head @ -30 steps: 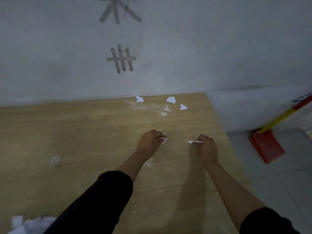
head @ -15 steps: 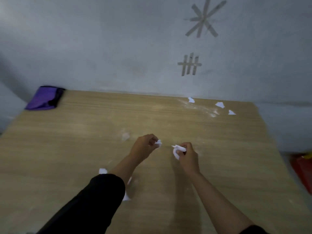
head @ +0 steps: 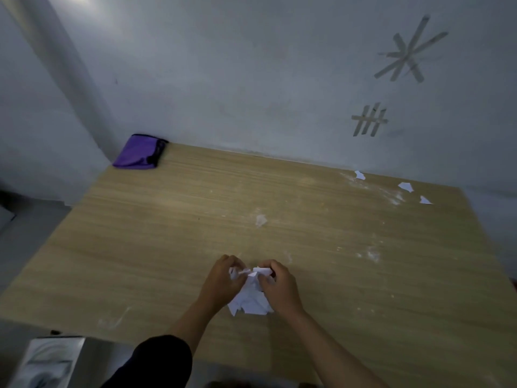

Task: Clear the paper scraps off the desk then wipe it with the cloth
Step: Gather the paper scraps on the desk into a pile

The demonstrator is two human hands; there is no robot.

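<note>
Both hands meet over the bench (head: pixel 140 247) at about 6 o'clock, just inside its near edge. The left hand (head: pixel 222 281) and right hand (head: pixel 279 287) each have their grip pinched on the paper scraps (head: pixel 251 299), which hang bunched between them as one white wad. To do this well, I judge the wad should be squeezed tight so no piece drops. Three loose scraps (head: pixel 405 186) lie at 2 o'clock near the wall; they need collecting too. The purple cloth (head: pixel 138 152) waits folded at 10 o'clock, untouched
</note>
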